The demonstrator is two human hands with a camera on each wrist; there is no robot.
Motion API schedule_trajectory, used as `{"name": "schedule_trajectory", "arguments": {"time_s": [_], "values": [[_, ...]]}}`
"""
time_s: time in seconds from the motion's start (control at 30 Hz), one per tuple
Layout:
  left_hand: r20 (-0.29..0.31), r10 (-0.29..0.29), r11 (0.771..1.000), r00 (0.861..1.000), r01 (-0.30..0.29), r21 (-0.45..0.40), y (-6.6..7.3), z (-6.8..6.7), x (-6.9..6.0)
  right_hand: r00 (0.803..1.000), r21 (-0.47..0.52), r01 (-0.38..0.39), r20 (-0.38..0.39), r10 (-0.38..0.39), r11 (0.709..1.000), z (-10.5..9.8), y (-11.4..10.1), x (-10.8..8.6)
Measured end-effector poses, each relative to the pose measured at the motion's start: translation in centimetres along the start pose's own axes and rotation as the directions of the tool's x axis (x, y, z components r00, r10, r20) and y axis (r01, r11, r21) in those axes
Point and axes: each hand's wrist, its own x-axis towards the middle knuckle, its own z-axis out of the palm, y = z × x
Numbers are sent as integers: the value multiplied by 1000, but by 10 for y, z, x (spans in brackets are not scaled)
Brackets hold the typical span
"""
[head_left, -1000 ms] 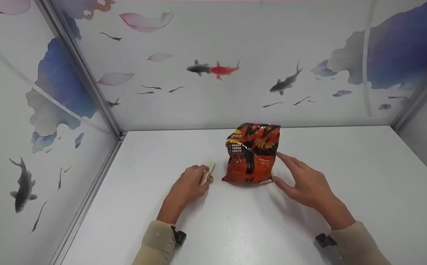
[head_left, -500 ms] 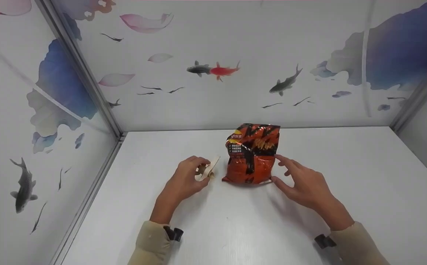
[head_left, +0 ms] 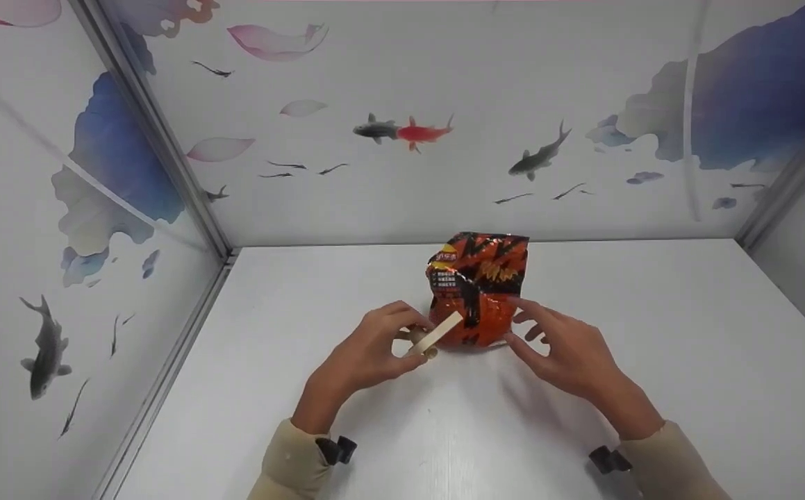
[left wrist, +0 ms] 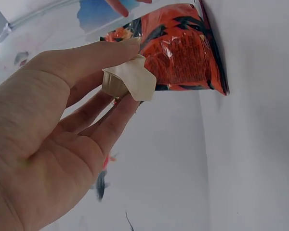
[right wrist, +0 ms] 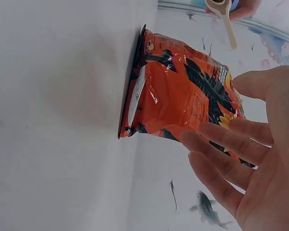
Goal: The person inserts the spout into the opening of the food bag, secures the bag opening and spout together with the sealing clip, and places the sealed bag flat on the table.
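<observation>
The left hand has its thumb and fingers drawn together in a pinch on a small cream-coloured piece with a rounded hollow part and a flat straight strip; the right hand holds nothing, its fingers parted and loosely bent, their tips right by the side of a glossy orange-red and black snack bag; whether they press on it I cannot tell; the bag stands upright on the smooth white worktop, close to the middle of its far edge; the piece is held up off the surface by the bag's lower left side, its strip slanting up to the right, contact with the bag unclear; to handle this well, I would keep the pinch light, leave the strip's end free, move slowly near the bag, and use the right fingers as a gentle stop, since the film would probably crumple or tip if pushed from one side; farther out, beige sleeves end at the wrists; the worktop shines faintly under soft shadows; past its far edge rises a white wall printed with fish, petals and blue washes; a grey metal post meets the far left corner.
</observation>
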Motion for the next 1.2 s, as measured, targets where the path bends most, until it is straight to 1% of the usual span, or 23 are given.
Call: {"name": "schedule_trajectory", "arguments": {"time_s": [0.1,0.2,0.27,0.37,0.5,0.63,0.73,0.83,0.97,1.1,1.2], "values": [[14,60,998,998,-60,0,7,6,1,1000,36,29,-12,-28,999,0,-7,-1],[17,115,993,993,-115,13,13,11,2,998,74,56,-15,-55,996,0,-14,-2],[20,141,990,990,-141,18,15,15,2,997,101,77,-14,-76,992,1,-18,-3],[32,165,986,986,-165,22,18,20,3,994,128,113,-20,-112,985,2,-22,-4],[52,174,984,983,-175,24,21,26,4,989,151,149,-27,-147,977,4,-25,-5],[53,177,984,983,-178,18,22,30,4,987,168,162,-17,-162,972,4,-25,-5],[47,182,982,982,-184,34,21,33,5,986,176,164,-8,-165,971,4,-26,-5],[40,198,977,979,-200,69,19,36,5,986,182,163,3,-167,970,5,-26,-5],[31,214,973,976,-216,81,18,38,5,985,190,169,14,-174,967,6,-26,-5],[29,194,979,981,-195,56,19,40,5,984,175,170,20,-177,970,7,-25,-5],[37,164,986,986,-164,6,20,42,5,984,161,164,37,-172,973,8,-24,-4]]}}
